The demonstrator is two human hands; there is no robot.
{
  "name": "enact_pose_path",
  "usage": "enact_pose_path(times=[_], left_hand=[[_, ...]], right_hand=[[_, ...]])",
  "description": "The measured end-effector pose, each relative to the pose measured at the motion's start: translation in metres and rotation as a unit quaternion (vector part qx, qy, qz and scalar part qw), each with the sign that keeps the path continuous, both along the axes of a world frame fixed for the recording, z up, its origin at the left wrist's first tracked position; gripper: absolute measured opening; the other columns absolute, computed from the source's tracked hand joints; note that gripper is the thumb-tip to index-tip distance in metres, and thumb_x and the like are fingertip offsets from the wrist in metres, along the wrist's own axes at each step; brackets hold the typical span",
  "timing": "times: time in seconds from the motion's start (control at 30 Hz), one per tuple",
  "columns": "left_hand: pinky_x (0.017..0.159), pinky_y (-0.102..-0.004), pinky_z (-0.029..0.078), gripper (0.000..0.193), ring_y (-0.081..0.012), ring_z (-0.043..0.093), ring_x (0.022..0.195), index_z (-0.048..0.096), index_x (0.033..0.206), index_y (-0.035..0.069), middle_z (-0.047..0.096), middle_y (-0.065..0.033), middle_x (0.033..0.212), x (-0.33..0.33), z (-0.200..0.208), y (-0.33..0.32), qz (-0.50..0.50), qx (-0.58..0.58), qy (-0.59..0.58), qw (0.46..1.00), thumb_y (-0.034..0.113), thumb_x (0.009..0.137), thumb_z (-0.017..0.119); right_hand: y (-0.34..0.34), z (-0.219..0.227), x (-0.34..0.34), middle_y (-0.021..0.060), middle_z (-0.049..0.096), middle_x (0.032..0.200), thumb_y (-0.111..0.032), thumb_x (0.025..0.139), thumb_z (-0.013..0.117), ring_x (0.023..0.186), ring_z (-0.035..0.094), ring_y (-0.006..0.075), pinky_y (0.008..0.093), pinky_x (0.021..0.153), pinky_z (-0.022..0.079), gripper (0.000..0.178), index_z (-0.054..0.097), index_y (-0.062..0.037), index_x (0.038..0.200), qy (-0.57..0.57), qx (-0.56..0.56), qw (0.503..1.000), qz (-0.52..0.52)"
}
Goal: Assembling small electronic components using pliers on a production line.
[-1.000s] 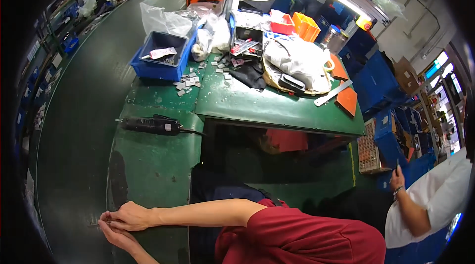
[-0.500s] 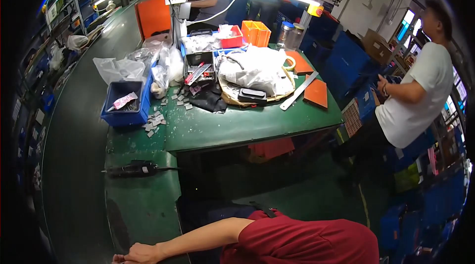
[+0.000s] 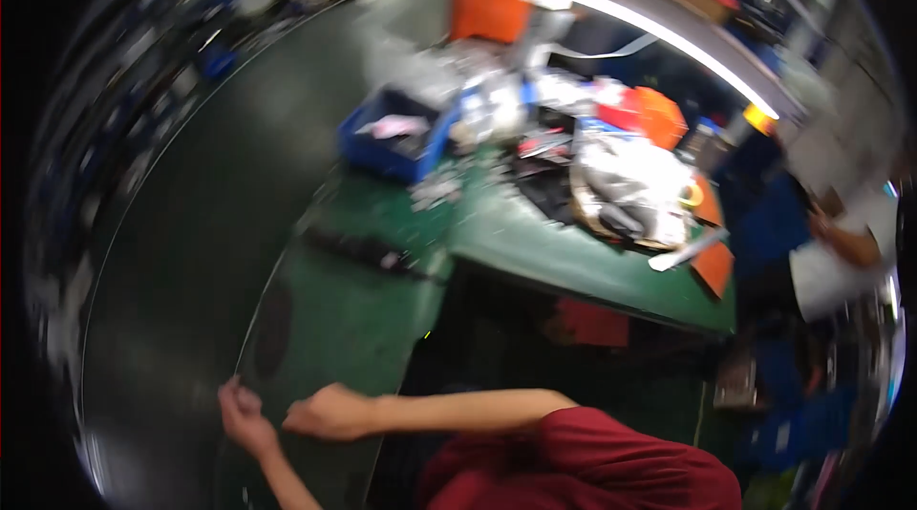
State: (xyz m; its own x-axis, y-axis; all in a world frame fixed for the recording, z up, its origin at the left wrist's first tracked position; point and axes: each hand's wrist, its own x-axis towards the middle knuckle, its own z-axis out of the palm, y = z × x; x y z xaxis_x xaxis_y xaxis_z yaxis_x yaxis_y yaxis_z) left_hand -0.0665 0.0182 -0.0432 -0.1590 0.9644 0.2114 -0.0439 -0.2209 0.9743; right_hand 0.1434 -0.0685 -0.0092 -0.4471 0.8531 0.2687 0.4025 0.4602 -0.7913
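At the lower left, my left hand (image 3: pixel 246 419) is over the green work surface (image 3: pixel 325 319) with its fingers curled in. Whatever it may hold is too blurred to make out. Just to its right, my right hand (image 3: pixel 332 413) is closed, knuckles up, and hides anything inside it. The two hands are a little apart. Beyond them lies a dark electric screwdriver (image 3: pixel 358 249) with its cord, touched by neither hand.
A blue bin (image 3: pixel 377 161) with a pink-and-white packet stands past the screwdriver. Small grey pieces (image 3: pixel 437 187) lie beside it. On the far bench are a heaped clear plastic bag (image 3: pixel 626 166), a steel ruler (image 3: pixel 688 250) and orange boards (image 3: pixel 712 269). A person in white (image 3: pixel 841 266) stands at right.
The view has swung left and down, so the bench appears further right and everything is smeared. My left hand has come into sight, and my right hand shows more fully.
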Motion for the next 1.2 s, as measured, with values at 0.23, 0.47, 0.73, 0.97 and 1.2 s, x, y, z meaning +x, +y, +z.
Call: enact_pose_path(times=[0.23,0.47,0.73,0.97,1.2], left_hand=[[0.059,-0.027,0.031,0.042,-0.0079,0.037,0.064,0.068,0.108,-0.003,0.042,0.0025,0.072,0.016,0.049,-0.021,-0.068,-0.026,-0.079,0.994,0.032,0.11,0.044],[0.061,-0.0266,0.035,0.04,-0.0091,0.043,0.066,0.067,0.108,-0.005,0.047,0.0007,0.074,0.025,0.052,-0.021,-0.057,-0.038,-0.022,0.997,0.029,0.109,0.045],[0.061,-0.0272,0.037,0.04,-0.0095,0.045,0.066,0.067,0.107,-0.005,0.05,-0.0005,0.075,0.033,0.055,-0.024,-0.039,-0.04,0.022,0.998,0.03,0.108,0.047],[0.06,-0.0271,0.038,0.041,-0.0094,0.046,0.067,0.067,0.107,-0.005,0.051,-0.0004,0.075,0.035,0.055,-0.022,-0.035,-0.046,0.052,0.997,0.031,0.108,0.047],[0.059,-0.0265,0.037,0.041,-0.009,0.045,0.067,0.067,0.104,-0.005,0.05,-0.0006,0.074,0.021,0.053,-0.031,-0.019,-0.057,0.07,0.996,0.031,0.108,0.048]], right_hand=[[-0.13,-0.041,0.165,0.002,0.065,0.078,-0.025,0.106,0.05,0.068,0.059,0.011,0.0276,0.061,0.049,0.033,0.07,-0.0018,0.094,0.256,-0.28,0.874,-0.304],[-0.138,-0.235,0.263,0.0105,0.068,0.089,-0.014,0.091,0.067,0.081,0.065,0.0172,0.0338,0.074,0.053,0.027,0.061,0.002,0.112,-0.056,-0.27,0.834,-0.478],[-0.103,-0.332,0.227,0.022,0.071,0.103,-0.02,0.088,0.067,0.098,0.069,0.0342,0.0418,0.081,0.054,0.032,0.067,0.0017,0.111,-0.003,-0.376,0.893,-0.249],[-0.235,-0.39,0.243,0.0308,0.068,0.098,-0.039,0.094,0.06,0.102,0.064,0.049,0.052,0.085,0.051,0.045,0.07,0.0041,0.102,-0.119,-0.478,0.771,-0.403],[-0.132,-0.166,0.22,0.0235,0.068,0.113,-0.017,0.104,0.054,0.107,0.065,0.0393,0.0442,0.087,0.051,0.026,0.067,-0.0017,0.121,0.12,-0.171,0.911,-0.356]])
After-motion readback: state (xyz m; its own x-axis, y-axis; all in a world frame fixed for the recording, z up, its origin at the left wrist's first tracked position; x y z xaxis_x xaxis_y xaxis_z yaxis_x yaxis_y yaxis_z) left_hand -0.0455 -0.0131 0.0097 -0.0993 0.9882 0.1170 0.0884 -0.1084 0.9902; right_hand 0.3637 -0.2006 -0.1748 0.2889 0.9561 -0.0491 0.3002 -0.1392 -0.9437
